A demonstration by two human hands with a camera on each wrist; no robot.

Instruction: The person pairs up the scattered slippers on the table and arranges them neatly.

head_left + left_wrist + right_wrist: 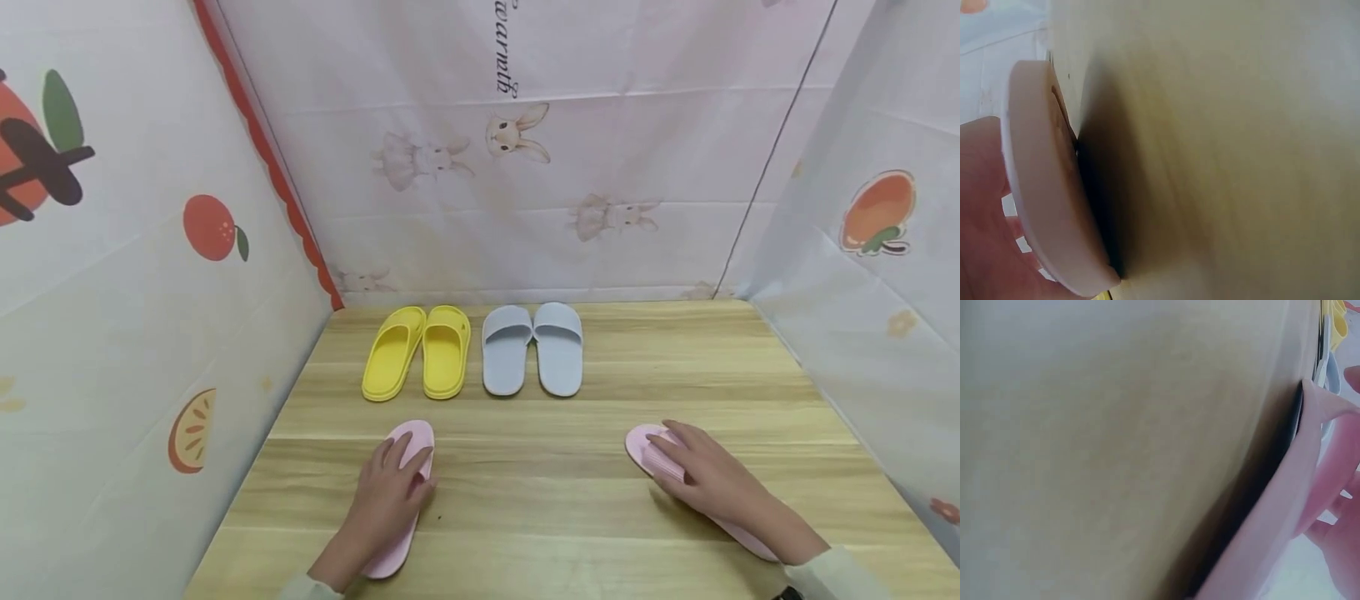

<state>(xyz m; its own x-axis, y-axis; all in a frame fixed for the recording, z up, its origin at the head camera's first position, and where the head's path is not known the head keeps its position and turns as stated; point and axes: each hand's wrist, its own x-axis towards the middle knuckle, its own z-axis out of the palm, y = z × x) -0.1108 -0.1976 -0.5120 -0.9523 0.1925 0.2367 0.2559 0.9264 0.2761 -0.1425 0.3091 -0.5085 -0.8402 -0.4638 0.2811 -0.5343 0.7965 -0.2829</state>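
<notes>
"Slippers, three pairs on one counter [525,483]. Anyone got eyes on the pink ones?"

"Yep, they're on the near side, well apart, one under each hand. The left hand [386,492] has the left pink slipper [392,560], fingers somewhat spread and bent over the top to grip it. Its far end pokes out past the fingertips, leaning a bit right."

"And the other side?"

"The right hand [701,471] holds the right pink slipper [663,454] by the ribbed strap area, thumb on the near side, fingers curled over the top. That slipper lies at a slant, far end aimed toward the middle, back end running under the wrist."

"Are they flat on the counter?"

"Can't tell. Both wrist views just show a dark shadow along the underside."

"What about the other pairs?"

"Lined up near the back edge: yellow slippers [446,362] on the left, grey-blue slippers [506,362] just beside them. The grey-blue ones touch at the straps. Behind all that hangs a pale sheet [450,250] with bunnies printed on it."
</notes>
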